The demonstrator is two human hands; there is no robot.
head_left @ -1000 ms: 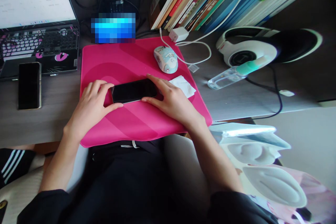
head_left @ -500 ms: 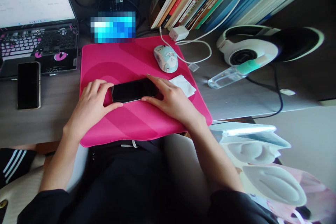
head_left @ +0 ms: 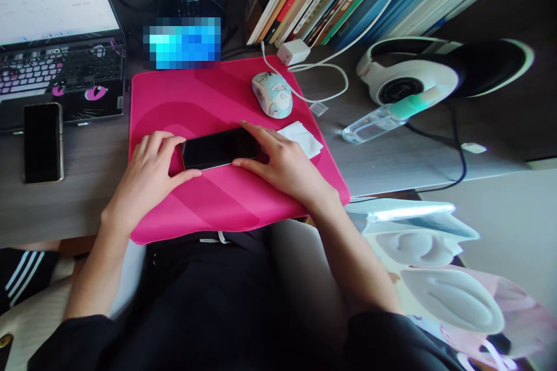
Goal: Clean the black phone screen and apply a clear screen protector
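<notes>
A black smartphone (head_left: 220, 148) lies screen up and dark on a pink desk mat (head_left: 191, 87). My left hand (head_left: 152, 171) grips its left end, thumb at the near edge and fingers at the far corner. Around the right end is my right hand (head_left: 282, 162), with the thumb on the near long edge and the fingers along the far one. That hand hides the phone's right end. A folded white tissue (head_left: 302, 138) lies just beyond my right hand. Farther back on the mat sits a patterned light-blue mouse (head_left: 272, 95).
At the left are a laptop (head_left: 56, 69) and a second phone (head_left: 43, 142). Books (head_left: 322, 0) stand at the back, near a white charger (head_left: 293, 52) with its cable. On the right lie a clear spray bottle (head_left: 369, 123) and white headphones (head_left: 409, 78). A pixelated blue patch covers something behind the mat.
The whole view has shifted slightly to the left. Both hands keep the same hold on the smartphone, which stays in place on the mat.
</notes>
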